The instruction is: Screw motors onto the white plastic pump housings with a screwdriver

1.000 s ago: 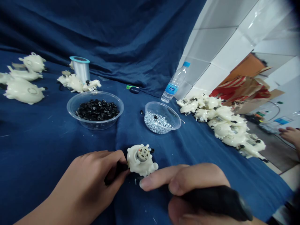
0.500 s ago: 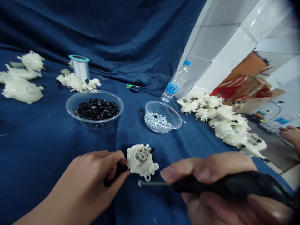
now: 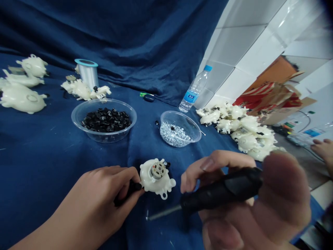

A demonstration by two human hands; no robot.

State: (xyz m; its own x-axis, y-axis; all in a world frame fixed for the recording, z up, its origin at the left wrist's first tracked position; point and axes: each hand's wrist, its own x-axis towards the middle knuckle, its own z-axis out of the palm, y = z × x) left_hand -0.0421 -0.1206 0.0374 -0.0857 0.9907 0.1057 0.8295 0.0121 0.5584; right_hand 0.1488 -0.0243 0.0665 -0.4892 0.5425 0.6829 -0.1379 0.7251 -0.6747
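My left hand [image 3: 104, 192] is closed at the left edge of a cream-white plastic housing [image 3: 148, 178], with a black part [image 3: 134, 188] showing between the fingers. A round metal motor [image 3: 158, 170] sits in the housing's top face. In my right hand [image 3: 234, 215] lies a black-handled screwdriver [image 3: 221, 191], its shaft pointing left, below and apart from the housing. A small shiny screw [image 3: 147, 214] appears to cling to the screwdriver's tip. Fingers and thumb of the right hand are loosely around the handle.
Beyond my hands stand clear bowls of black plastic parts [image 3: 106, 119] and silver screws [image 3: 177, 135]. More white housings lie left [image 3: 22, 97] and in a pile right [image 3: 241, 126]. A spool [image 3: 88, 74] and a water bottle [image 3: 192, 90] stand behind. Another person's hand [image 3: 324, 149] shows far right.
The screwdriver has tilted, its tip dropping lower and slightly left. My right hand has shifted its grip, with the thumb raised off the handle's front. The left hand and housing stay nearly still.
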